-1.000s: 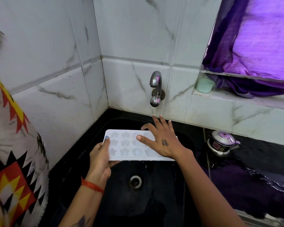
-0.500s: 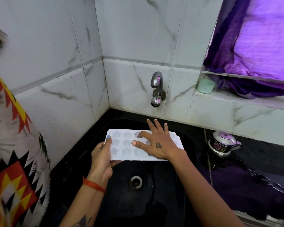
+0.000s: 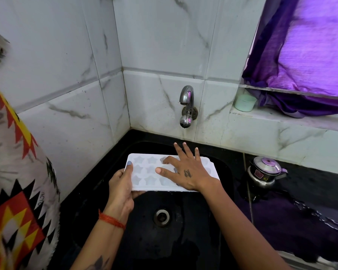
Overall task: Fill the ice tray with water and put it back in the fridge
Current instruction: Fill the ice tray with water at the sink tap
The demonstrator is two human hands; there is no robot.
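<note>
Ice tray is held roughly level over the black sink, below and slightly fwd of the wall tap; no water stream is visible at the spout. Left hand grips the tray's left short edge: thumb on top, fingers curled underneath, so it carries the weight and sets the tilt. Right hand lies flat on the tray's right half, fingers straight and spread, tips past the far rim; it grips nothing and prob. steadies the tray or levels water across the star-shaped cells. Cells look pale blue-grey; fill level can't be confirmed. Holding over the basin means spillage goes to the drain, not the counter. Est. step: end of filling, prior to transfer; fridge not in view. Next move calls for a two-sided grip and level carry, since a shallow tray slops easily. Nearby: small steel pot on the wet counter at right, green cup on the ledge, purple curtain above it.
</note>
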